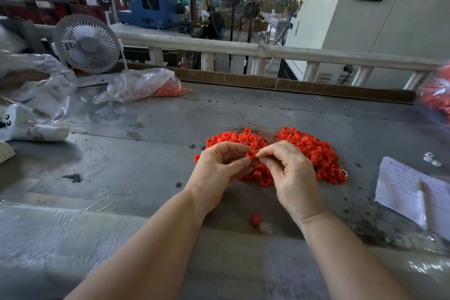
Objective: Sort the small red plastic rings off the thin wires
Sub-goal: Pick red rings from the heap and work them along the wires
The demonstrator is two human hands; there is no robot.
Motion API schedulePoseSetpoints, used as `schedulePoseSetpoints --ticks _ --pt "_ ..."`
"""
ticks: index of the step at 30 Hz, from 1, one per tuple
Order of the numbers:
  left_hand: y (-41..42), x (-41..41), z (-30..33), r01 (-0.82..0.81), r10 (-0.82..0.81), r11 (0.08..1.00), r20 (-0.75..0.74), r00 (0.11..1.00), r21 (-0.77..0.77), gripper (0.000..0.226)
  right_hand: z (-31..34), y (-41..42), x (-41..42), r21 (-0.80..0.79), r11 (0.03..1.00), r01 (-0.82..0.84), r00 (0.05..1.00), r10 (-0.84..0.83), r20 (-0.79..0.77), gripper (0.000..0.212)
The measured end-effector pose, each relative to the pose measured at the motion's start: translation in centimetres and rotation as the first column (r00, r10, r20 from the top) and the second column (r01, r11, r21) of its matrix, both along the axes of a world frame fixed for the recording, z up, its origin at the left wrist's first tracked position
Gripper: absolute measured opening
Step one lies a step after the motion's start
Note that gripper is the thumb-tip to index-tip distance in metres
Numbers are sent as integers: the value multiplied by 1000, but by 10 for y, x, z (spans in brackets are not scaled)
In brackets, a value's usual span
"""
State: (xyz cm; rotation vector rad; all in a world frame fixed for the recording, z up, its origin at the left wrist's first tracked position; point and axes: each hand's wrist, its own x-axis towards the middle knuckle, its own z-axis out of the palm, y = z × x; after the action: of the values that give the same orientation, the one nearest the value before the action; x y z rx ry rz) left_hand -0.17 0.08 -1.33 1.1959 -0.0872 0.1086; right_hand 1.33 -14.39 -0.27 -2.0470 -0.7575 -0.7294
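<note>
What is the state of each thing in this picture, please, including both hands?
Left hand: pinches a small red plastic ring.
Right hand: fingers curled at the same ring.
Heap of red plastic rings: loose on the grey table.
Bundle of thin wires: lying on the heap.
Clear plastic bag: lying slumped, red rings inside.

Grey worktable (151, 129) bears red rings (314, 151), paper (399, 185), bags (138, 84).

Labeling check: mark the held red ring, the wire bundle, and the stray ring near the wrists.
held red ring (250, 155), head view, on its outer wall
wire bundle (261, 131), head view, mid-strands above the pile
stray ring (256, 219), head view, its top
</note>
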Motion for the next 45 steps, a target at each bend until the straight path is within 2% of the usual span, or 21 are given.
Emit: schedulePoseSetpoints --ticks 14,20,25,32,41,45 --pt "-1 -3 5 14 -16 999 -49 999 -37 21 1 1 -2 -1 1000 2 1000 -2 -28 8" --pt "-2 -6 8 11 -13 1000 -74 997 -25 19 1 0 -2 -47 999 13 1000 -13 18 9" --pt "-2 -5 11 17 -27 997 -141 990 -73 16 1 -1 -2 -74 997 16 998 -12 59 8" --pt "-2 -6 12 -5 -7 997 -150 989 -78 11 3 0 -4 -119 992 28 995 -17 95 10" --pt "-2 -6 13 -73 60 993 -145 988 -92 20 -1 2 -3 -23 1000 1 1000 -1 -23 11" --pt "-2 -7 12 -83 68 992 -144 987 -98 15 -2 1 -1 -54 998 18 998 -21 -58 7"
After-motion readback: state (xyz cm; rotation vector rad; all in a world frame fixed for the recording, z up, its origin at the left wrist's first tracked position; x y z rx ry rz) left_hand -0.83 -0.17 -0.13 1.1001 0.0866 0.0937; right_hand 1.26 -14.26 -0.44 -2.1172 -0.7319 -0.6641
